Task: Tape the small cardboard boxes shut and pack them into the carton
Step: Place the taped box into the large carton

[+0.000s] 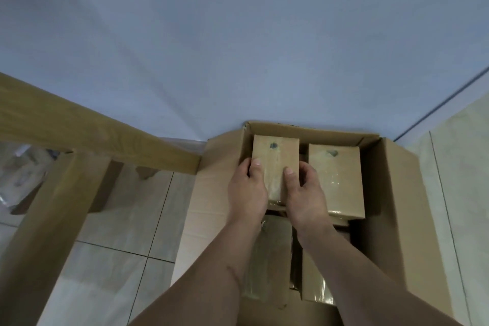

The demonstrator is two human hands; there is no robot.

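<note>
1. Wooden table frame (87,127) runs along the left, its leg planted on the pale floor tiles (127,219); it plays no part in the packing that I can see from here.
2. Next over, the carton (397,193) stands on the floor against the blue-grey wall (238,34), its left flap (211,193) folded outward so the mouth stays wide for loading.
3. The left hand (247,190) grips the near left edge of a small taped box (275,164), thumb on its top face, fingers wrapped down the side.
4. The right hand (304,190) holds the same box from the other side, thumb also on top (a two-handed hold, likely to steer it squarely into the far left corner).
5. Just right of it, a second taped box (334,180) already sits in the far right corner, glossy clear tape along its top.
6. Lower boxes (270,259) lie nearer me beneath the forearms, so the carton looks partly filled.
7. No brand, label or writing is readable; each upper box shows only a small dark hole near its far end.
</note>
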